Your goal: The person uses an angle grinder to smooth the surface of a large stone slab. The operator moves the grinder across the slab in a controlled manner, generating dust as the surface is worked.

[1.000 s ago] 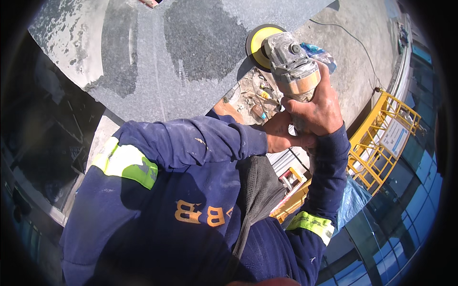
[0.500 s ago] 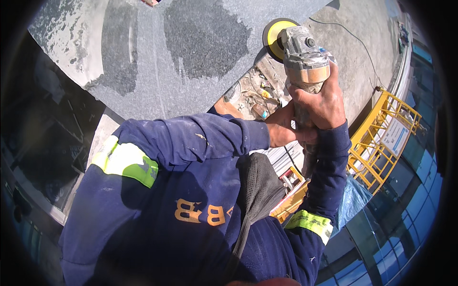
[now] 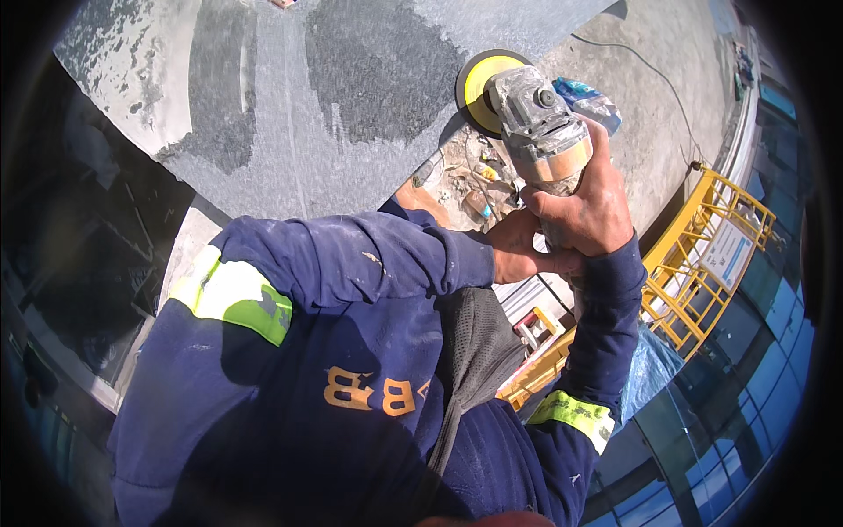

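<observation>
An angle grinder (image 3: 530, 116) with a dusty grey head and an orange band is held out ahead, its body pointing back toward me. The yellow disc (image 3: 477, 86) with a black rim is at the edge of a large grey stone slab (image 3: 294, 167); whether it touches the stone I cannot tell. My right hand (image 3: 599, 204) is closed around the grinder's body just behind the orange band. Lower down, my left hand (image 3: 514, 250) is closed on the rear of the same tool, partly hidden by the sleeve and the right hand.
Rubble and litter (image 3: 470, 176) lie below the slab's edge. A crumpled blue plastic piece (image 3: 590, 104) is beyond the grinder, and a cable (image 3: 659, 72) runs across the concrete. A yellow metal frame (image 3: 694, 263) stands at the right, near glass panels (image 3: 773, 351).
Both hands have brought the grinder left and slightly nearer, so its disc sits lower along the slab's edge. More of the blue plastic shows behind it.
</observation>
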### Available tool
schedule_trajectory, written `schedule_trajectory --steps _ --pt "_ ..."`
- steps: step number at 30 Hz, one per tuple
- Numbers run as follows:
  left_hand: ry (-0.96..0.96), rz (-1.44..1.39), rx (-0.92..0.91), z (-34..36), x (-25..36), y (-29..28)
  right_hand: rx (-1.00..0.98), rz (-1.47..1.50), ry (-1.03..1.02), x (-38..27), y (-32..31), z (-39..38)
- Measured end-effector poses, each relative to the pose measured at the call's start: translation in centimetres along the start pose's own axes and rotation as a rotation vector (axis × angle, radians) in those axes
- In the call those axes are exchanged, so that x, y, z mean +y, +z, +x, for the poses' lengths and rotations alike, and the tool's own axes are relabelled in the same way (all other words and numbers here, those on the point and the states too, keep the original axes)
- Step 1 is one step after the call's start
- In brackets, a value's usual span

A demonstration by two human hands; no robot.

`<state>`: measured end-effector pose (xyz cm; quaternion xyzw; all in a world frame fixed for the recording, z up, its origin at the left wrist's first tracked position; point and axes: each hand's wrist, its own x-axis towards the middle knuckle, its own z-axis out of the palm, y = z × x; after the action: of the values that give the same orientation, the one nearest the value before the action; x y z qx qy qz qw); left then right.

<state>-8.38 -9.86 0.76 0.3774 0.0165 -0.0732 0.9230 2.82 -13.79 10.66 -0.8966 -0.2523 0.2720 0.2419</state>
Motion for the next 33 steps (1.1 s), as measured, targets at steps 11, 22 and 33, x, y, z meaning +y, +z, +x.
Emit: schedule_trajectory --steps 11,22,33 --pt "-0.093 -0.017 0.009 0.1 0.0 -0.1 0.025 0.051 0.081 -0.6 0.0 0.3" --pt "-0.020 -0.131 -0.036 2.1 0.9 -0.7 0.324 0.052 -0.021 1.1 -0.1 0.2" --pt "0.015 0.155 -0.021 3.7 3.2 -2.9 0.525 0.455 -0.084 3.6 1.9 -1.3"
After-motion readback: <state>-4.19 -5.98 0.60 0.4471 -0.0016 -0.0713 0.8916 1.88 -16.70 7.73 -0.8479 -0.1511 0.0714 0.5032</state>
